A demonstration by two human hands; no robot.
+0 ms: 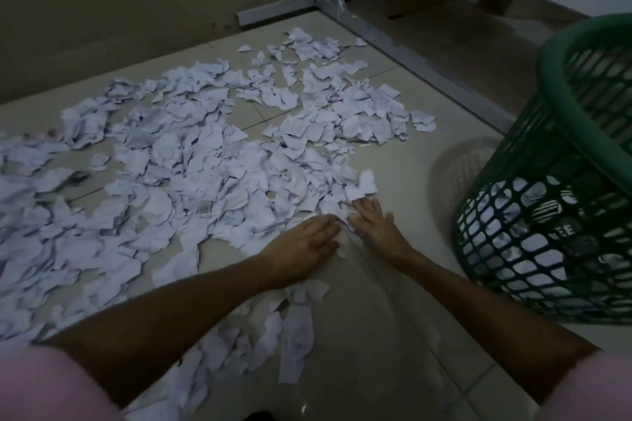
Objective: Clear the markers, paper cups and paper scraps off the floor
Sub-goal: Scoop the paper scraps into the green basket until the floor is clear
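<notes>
I am reaching both arms forward over the tiled floor (393, 154), and my left hand (304, 239) is lying palm down with its fingers fairly straight, pressing on the near edge of the paper scraps (191, 161). My right hand (372, 225) is lying just beside it, fingers spread and flat, its tips touching the same edge of the pile; neither hand is curling around anything that I can make out, though the light is dim and a small scrap may be sitting under the fingertips. The scraps are spreading in a wide white heap across the floor to my left and ahead, with a thinner trail running back between my arms toward me. A green plastic basket (581, 113) with lattice walls is standing tilted to my right, near my right forearm, and more crumpled paper is showing through its mesh. A grey metal frame (325, 0) is resting on the floor by the far wall, beyond the heap.
</notes>
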